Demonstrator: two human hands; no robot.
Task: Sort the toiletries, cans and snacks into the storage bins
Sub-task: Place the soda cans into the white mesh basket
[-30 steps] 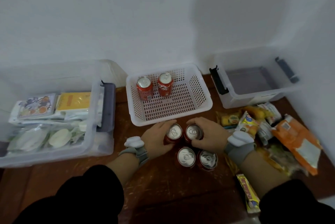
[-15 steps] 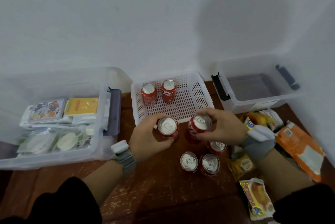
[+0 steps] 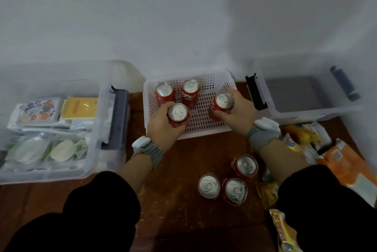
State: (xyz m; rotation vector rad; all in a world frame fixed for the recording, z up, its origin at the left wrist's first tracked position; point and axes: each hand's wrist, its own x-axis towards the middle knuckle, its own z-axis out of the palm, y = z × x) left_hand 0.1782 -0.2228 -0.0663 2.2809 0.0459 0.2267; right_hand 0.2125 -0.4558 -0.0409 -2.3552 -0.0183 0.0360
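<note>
A white perforated basket stands in the middle at the wall. Two red cans stand upright at its back left. My left hand grips a red can over the basket's front left. My right hand grips another red can, slightly tilted, over the basket's right side. Three more red cans stand on the wooden table in front of the basket.
A clear bin with toiletry packets sits at the left. An empty clear bin sits at the right rear. Snack packets are piled at the right, and a yellow snack bar lies near my right sleeve. White walls close the back and right.
Both hands lifted one can each from the cluster on the table and carried them forward over the basket. Three cans stayed on the table.
</note>
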